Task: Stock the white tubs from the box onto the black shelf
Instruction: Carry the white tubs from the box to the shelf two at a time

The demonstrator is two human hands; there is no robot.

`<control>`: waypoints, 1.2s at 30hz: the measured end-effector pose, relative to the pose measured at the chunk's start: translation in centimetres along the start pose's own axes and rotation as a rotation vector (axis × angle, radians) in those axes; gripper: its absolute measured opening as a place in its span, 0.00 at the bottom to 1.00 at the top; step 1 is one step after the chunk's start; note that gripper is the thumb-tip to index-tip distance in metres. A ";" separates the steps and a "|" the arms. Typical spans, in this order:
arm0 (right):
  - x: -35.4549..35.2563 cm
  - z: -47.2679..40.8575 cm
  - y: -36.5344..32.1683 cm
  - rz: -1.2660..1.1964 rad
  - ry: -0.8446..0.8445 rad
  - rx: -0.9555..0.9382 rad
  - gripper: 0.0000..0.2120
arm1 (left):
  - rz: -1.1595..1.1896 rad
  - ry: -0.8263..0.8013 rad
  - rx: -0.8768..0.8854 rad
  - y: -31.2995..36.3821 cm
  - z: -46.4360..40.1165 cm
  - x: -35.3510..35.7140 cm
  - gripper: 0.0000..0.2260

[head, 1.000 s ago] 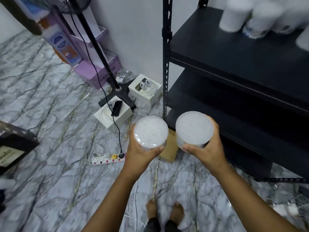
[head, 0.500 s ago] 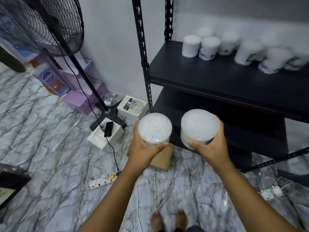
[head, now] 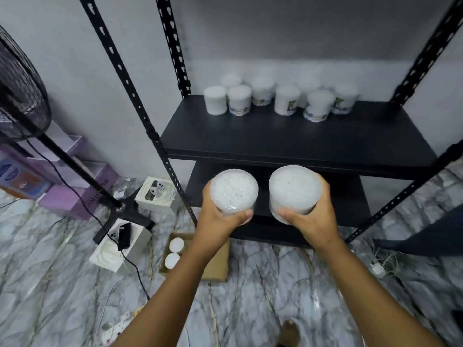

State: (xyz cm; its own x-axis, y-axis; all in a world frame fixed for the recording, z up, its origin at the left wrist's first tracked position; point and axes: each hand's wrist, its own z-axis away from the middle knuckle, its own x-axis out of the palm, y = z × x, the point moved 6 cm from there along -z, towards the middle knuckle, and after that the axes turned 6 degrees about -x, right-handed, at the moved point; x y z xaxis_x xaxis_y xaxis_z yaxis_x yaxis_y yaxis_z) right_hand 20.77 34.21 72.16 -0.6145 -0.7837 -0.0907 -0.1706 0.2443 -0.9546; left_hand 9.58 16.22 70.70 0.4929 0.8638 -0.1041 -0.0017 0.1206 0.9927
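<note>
My left hand (head: 220, 216) grips a white tub (head: 233, 190) with a clear lid from below. Beside it my right hand (head: 309, 219) grips a second white tub (head: 294, 189). Both tubs hang in front of the black shelf (head: 288, 139), just below its front edge. Several white tubs (head: 280, 97) stand in a cluster at the back of that shelf board. On the floor under my left forearm lies the cardboard box (head: 215, 264), with two white tubs (head: 174, 252) showing at its left end.
A standing fan (head: 22, 96) and its pole (head: 82, 176) lean at the left, its base (head: 125, 219) near white cartons (head: 120, 249). Purple boxes (head: 72, 194) sit by the wall. A power strip (head: 115, 330) and cables lie on the marble floor. A lower shelf board (head: 338, 204) sits beneath.
The view has swung up and right to face the shelf squarely. Both hands have carried their tubs closer to the shelf's front edge, and the box on the floor has come into sight.
</note>
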 end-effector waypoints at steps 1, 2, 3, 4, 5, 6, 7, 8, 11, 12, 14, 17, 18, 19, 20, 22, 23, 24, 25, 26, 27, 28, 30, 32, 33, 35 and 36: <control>-1.0 -0.6 0.2 0.008 0.012 -0.001 0.42 | -0.003 -0.005 0.005 0.4 -0.6 1.2 0.39; -2.1 -1.3 0.4 0.011 0.021 0.000 0.43 | -0.008 -0.002 0.010 0.7 -1.2 2.3 0.39; -3.1 -1.9 0.8 0.006 0.026 0.007 0.44 | -0.011 0.002 0.012 0.9 -1.9 3.4 0.39; -4.1 -2.5 1.2 -0.005 0.028 0.017 0.44 | -0.010 0.007 0.013 1.1 -2.6 4.5 0.39; -5.1 -3.1 1.6 -0.010 0.028 0.025 0.44 | -0.010 0.014 0.018 1.2 -3.3 5.6 0.38; -6.0 -3.6 1.9 -0.006 0.023 0.026 0.43 | -0.012 0.022 0.024 1.4 -4.0 6.6 0.38; -6.9 -4.2 2.3 0.008 0.018 0.026 0.43 | -0.016 0.029 0.029 1.5 -4.7 7.6 0.38; -7.7 -4.8 2.6 0.029 0.014 0.029 0.43 | -0.021 0.033 0.032 1.6 -5.4 8.5 0.38; -9.6 -6.7 3.8 0.074 0.004 0.057 0.44 | -0.025 0.040 0.028 1.8 -7.2 10.6 0.38; -10.0 -7.3 4.2 0.072 0.007 0.068 0.45 | -0.028 0.040 0.027 1.9 -7.7 11.1 0.38; -10.6 -8.5 4.8 0.066 0.017 0.077 0.45 | -0.034 0.031 0.019 1.8 -8.9 11.9 0.38; -11.0 -10.4 5.6 0.073 0.028 0.075 0.44 | -0.038 0.023 0.010 1.7 -10.7 12.5 0.37; -11.0 -11.1 6.0 0.077 0.031 0.075 0.43 | -0.040 0.022 0.011 1.6 -11.4 12.7 0.37; -10.9 -11.8 6.3 0.079 0.033 0.075 0.43 | -0.042 0.022 0.012 1.6 -12.1 12.8 0.38; -10.8 -12.6 6.8 0.083 0.036 0.078 0.43 | -0.047 0.023 0.010 1.5 -12.9 12.8 0.38; -10.4 -14.2 7.8 0.093 0.040 0.090 0.43 | -0.045 0.027 -0.003 1.2 -14.6 12.8 0.38; -10.2 -15.0 8.4 0.099 0.040 0.094 0.43 | -0.040 0.028 -0.012 1.0 -15.5 12.8 0.38; -9.9 -15.9 8.9 0.105 0.041 0.098 0.43 | -0.032 0.028 -0.017 0.8 -16.5 12.7 0.38; -9.6 -16.7 9.4 0.109 0.043 0.104 0.43 | -0.027 0.025 -0.018 0.5 -17.6 12.7 0.38; -9.3 -17.6 9.9 0.109 0.043 0.105 0.42 | -0.026 0.020 -0.019 0.3 -18.7 12.6 0.38; -8.9 -18.5 10.3 0.107 0.039 0.101 0.42 | -0.025 0.016 -0.020 0.1 -19.8 12.4 0.38; -8.5 -19.4 10.8 0.105 0.036 0.102 0.41 | -0.026 0.011 -0.026 -0.1 -21.0 12.3 0.39; -7.7 -21.1 11.9 0.107 0.038 0.118 0.42 | -0.029 0.004 -0.031 -0.8 -23.4 11.9 0.39; -6.8 -22.8 13.0 0.109 0.045 0.128 0.42 | -0.031 -0.008 -0.028 -1.6 -25.7 11.5 0.40; -6.4 -23.4 13.5 0.111 0.046 0.135 0.43 | -0.036 -0.014 -0.029 -2.0 -26.7 11.3 0.40; -5.7 -24.7 14.5 0.122 0.053 0.151 0.42 | -0.046 -0.021 -0.037 -2.9 -28.6 11.0 0.40; -5.4 -25.1 14.9 0.128 0.059 0.159 0.42 | -0.052 -0.020 -0.043 -3.3 -29.3 10.9 0.40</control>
State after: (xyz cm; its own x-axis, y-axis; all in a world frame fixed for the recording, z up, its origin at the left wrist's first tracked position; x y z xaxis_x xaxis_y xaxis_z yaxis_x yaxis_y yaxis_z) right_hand 2.25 56.40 65.55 -0.6685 -0.7157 -0.2022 0.0330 0.2431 -0.9694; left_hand -10.49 39.55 64.50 0.5109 0.8458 -0.1534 -0.0126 0.1858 0.9825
